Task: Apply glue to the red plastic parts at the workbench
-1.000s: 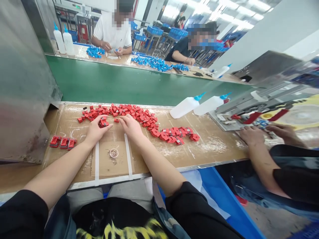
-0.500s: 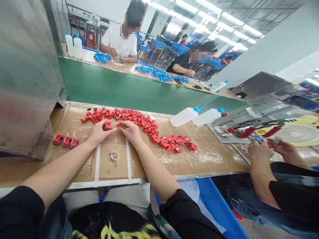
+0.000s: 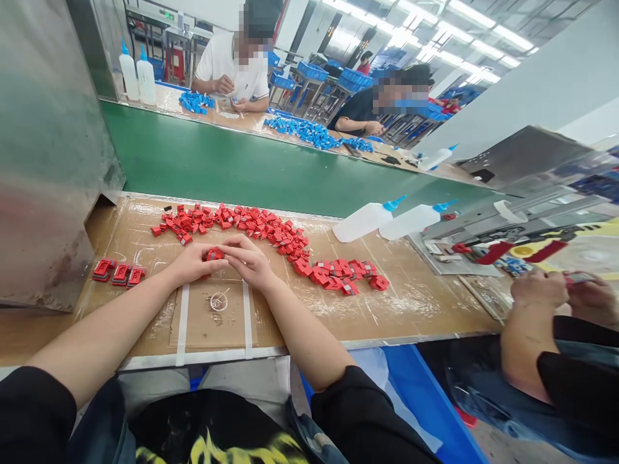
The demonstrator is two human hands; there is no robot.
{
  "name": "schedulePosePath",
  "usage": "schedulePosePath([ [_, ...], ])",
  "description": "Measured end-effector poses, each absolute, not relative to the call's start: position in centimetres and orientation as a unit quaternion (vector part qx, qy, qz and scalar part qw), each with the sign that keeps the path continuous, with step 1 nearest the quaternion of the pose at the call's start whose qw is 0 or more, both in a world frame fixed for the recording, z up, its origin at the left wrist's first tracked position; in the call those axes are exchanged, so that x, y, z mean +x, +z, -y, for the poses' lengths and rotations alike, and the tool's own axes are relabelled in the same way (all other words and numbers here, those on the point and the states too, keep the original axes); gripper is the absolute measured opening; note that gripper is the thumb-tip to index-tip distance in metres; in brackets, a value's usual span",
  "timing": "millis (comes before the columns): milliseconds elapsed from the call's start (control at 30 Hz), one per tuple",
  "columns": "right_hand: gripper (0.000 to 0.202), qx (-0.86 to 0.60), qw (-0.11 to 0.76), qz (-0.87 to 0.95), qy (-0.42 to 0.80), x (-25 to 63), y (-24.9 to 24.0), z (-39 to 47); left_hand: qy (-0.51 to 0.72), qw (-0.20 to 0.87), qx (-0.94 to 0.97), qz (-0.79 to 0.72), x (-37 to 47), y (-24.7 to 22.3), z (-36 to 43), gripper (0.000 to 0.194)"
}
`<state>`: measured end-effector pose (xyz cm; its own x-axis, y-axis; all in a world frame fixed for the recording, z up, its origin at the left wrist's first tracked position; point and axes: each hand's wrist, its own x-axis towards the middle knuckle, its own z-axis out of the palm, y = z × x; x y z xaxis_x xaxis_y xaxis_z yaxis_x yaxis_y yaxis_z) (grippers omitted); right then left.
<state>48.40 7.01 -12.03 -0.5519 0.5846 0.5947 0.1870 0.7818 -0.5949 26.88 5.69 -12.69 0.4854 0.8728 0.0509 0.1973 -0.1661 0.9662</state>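
Observation:
My left hand (image 3: 190, 264) is closed on a small red plastic part (image 3: 213, 255), held up between thumb and fingers above the cardboard-covered table. Against the same part press the fingertips of my right hand (image 3: 250, 263), bent together at its right side; any smaller piece under them is hidden. Just behind both hands lies a long heap of red plastic parts (image 3: 261, 225). Several more red parts (image 3: 333, 274), some showing grey patches, sit grouped at its right end. To the left, red parts with dark edges (image 3: 120, 273) stand in a short row.
Two white bottles with blue nozzles (image 3: 362, 221) lean on the table's far side. A small round clear dish (image 3: 218, 301) rests before me. Beyond runs a green belt (image 3: 217, 158); co-workers sit across it. At right, another person's hands (image 3: 541, 290) work. A metal housing (image 3: 48, 161) stands left.
My right hand has moved left, bringing its fingertips onto the red part in my left hand. The view has shifted slightly. The neighbour's hands at right have moved.

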Motion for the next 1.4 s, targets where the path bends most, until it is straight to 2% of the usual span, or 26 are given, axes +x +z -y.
schedulePosePath([
  [267, 0.02, -0.237, 0.473, 0.81, 0.252, 48.1, -12.0, -6.8, 0.322, 0.502, 0.707, -0.381, 27.0, -12.5, -5.6, 0.041],
  [467, 0.02, -0.246, 0.473, 0.772, 0.345, 47.8, -12.0, -6.3, 0.309, 0.5, 0.72, -0.368, 26.9, -12.8, -5.6, 0.041],
  [667, 0.018, -0.228, 0.496, 0.775, 0.318, 47.2, -12.5, -5.6, 0.337, 0.527, 0.702, -0.339, 27.0, -12.7, -5.3, 0.048],
  [800, 0.025, -0.252, 0.474, 0.797, 0.277, 47.1, -12.3, -5.7, 0.336, 0.579, 0.668, -0.325, 27.1, -12.5, -5.3, 0.061],
  [967, 0.066, -0.189, 0.426, 0.844, 0.264, 47.6, -11.3, -6.1, 0.347, 0.6, 0.64, -0.33, 27.2, -12.3, -5.7, 0.074],
  [1067, 0.076, -0.199, 0.38, 0.873, 0.233, 47.7, -11.3, -6.4, 0.339, 0.571, 0.666, -0.339, 27.0, -12.2, -6.0, 0.074],
  [1167, 0.068, -0.221, 0.384, 0.882, 0.161, 47.7, -11.6, -6.9, 0.316, 0.552, 0.69, -0.344, 26.8, -12.2, -6.4, 0.069],
  [1333, 0.035, -0.178, 0.395, 0.9, 0.048, 48.0, -11.6, -8.0, 0.276, 0.527, 0.715, -0.368, 26.6, -12.2, -6.9, 0.065],
  [1400, 0.029, -0.159, 0.393, 0.906, 0.008, 48.2, -11.5, -8.4, 0.258, 0.53, 0.714, -0.378, 26.6, -12.2, -7.0, 0.068],
])
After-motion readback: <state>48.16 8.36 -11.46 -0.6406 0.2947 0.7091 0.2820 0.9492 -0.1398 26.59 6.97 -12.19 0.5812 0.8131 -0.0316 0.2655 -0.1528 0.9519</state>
